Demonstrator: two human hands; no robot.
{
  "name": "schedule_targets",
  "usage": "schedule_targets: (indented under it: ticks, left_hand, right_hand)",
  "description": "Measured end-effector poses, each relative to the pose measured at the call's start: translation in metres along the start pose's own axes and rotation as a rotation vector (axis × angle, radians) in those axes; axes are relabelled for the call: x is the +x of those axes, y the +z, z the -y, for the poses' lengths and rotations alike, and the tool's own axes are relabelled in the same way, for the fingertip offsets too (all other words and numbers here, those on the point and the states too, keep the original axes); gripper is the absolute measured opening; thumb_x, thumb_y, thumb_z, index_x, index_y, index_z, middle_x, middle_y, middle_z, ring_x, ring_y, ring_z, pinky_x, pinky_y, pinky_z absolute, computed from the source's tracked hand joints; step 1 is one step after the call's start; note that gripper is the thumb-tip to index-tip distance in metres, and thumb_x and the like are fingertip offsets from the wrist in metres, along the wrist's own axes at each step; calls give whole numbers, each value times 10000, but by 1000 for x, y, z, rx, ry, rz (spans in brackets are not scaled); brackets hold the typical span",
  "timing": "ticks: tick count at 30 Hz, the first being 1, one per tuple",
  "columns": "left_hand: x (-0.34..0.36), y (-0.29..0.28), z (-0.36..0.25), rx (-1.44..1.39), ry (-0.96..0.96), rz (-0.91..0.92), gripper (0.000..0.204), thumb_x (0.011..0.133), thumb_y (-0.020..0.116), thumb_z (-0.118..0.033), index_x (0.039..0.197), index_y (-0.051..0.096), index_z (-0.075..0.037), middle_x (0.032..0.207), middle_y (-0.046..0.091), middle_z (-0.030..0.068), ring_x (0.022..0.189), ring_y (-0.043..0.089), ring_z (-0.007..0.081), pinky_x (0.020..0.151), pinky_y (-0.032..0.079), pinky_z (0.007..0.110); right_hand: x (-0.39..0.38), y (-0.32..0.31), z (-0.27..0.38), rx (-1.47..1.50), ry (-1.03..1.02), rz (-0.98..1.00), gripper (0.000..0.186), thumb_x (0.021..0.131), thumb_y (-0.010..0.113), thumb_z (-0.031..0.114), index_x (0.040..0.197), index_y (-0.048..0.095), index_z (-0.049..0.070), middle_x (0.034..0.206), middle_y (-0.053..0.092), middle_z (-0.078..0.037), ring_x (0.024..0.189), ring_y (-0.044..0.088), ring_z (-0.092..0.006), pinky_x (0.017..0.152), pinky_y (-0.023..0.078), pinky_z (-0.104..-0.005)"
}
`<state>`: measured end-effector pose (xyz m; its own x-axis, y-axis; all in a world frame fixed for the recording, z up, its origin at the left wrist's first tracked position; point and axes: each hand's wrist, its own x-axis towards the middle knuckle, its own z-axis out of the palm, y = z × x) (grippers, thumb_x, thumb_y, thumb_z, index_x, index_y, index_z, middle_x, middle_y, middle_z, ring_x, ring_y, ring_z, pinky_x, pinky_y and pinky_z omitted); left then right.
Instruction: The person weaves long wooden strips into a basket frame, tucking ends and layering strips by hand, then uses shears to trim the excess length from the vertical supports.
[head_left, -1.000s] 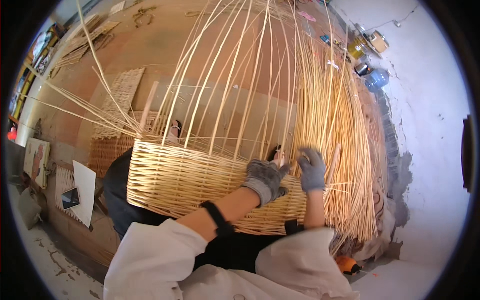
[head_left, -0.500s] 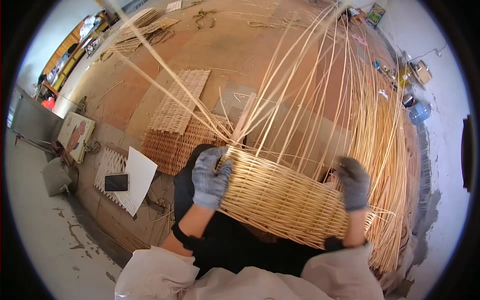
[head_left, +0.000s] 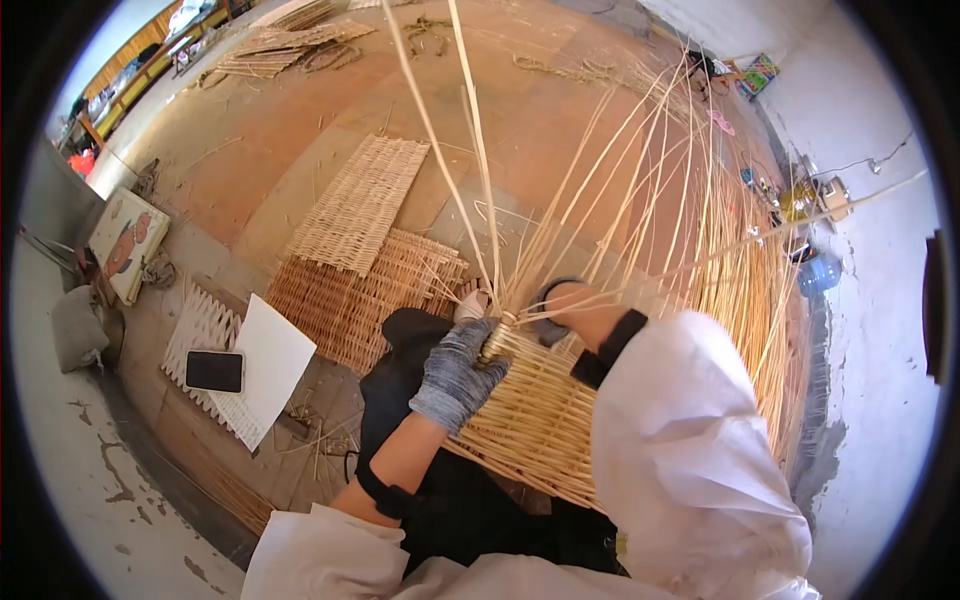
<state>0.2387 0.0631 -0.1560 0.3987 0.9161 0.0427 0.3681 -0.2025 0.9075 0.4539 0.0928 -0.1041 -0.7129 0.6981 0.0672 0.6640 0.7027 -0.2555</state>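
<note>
Across my lap lies a woven wicker panel point(head_left: 535, 420) of pale rods, with long loose rods fanning up from its far edge. My left hand point(head_left: 455, 378), in a grey knit glove, is closed on the panel's left far corner, beside a rounded, wrapped bit of weave. My right hand point(head_left: 550, 325), gloved alike, has crossed to the left and sits just past that corner among the upright rods. Its fingers are hidden behind the rods and my wrist. One long rod point(head_left: 770, 235) stretches from near this hand out to the right. My right sleeve covers the panel's right part.
Two finished wicker panels point(head_left: 345, 300) overlap on the floor ahead. A phone point(head_left: 214, 371) and a white sheet point(head_left: 275, 365) rest on a lattice-woven piece at left. A thick bundle of rods point(head_left: 745, 290) lies along the right, near a blue water jug point(head_left: 820, 273).
My right hand has moved from the panel's right side across to its left far corner. The left hand has kept its hold there. Some loose rods have swung, one now reaching far right.
</note>
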Motion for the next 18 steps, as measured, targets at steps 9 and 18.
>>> schedule_targets:
  ticks: [9,18]
  left_hand:
    - [2,5,5,-126,-26,-6,427,730,649,-66,1116,492,25,1005,533,145,937,530,211,799,438,280]
    - [36,87,-23,664,654,285,339,785,508,-162,1118,517,-104,1041,564,87,900,563,265,802,432,384]
  right_hand:
    - [-56,-23,50,-332,315,361,255,749,502,141,990,576,106,703,593,-99,630,595,-264,534,470,-372]
    - [-155,-19,49,-311,632,187,333,760,494,164,1084,541,104,753,588,-108,675,590,-271,550,469,-375]
